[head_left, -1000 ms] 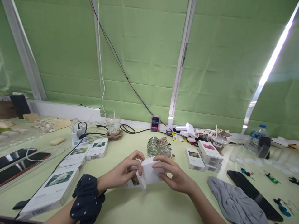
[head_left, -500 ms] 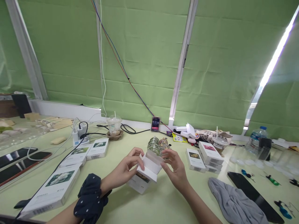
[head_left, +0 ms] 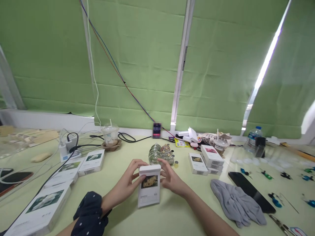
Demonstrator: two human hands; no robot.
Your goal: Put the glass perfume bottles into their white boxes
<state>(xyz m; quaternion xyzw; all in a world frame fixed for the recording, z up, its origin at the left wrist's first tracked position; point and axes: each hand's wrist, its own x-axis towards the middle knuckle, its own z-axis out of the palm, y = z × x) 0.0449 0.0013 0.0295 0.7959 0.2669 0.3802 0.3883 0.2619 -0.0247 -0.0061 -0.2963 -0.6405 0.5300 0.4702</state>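
A white carton (head_left: 149,193) with a yellow flower picture stands between my hands over the middle of the table, its picture side facing me. Its top flap looks folded down nearly flat. My left hand (head_left: 131,175) grips the upper left side, thumb on the front and fingers behind. On the opposite side my right hand (head_left: 172,177) holds the upper right edge, with its fingertips partly hidden. Just behind the carton lie clear, shiny rounded containers (head_left: 161,153). A dark dotted scrunchie (head_left: 90,213) is around my left wrist.
Similar flower-picture cartons lie at left (head_left: 41,206) and right (head_left: 212,155). A grey cloth (head_left: 236,203) and a black phone (head_left: 251,191) rest at right, near scissors (head_left: 282,226) and small blue-green pieces (head_left: 274,200). Cables run to a power strip (head_left: 70,149). Plastic cups (head_left: 110,134) stand behind.
The carton has gone from tilted with its flap open to upright with the flap folded down. My right hand has moved onto its side. The view has shifted to the right.
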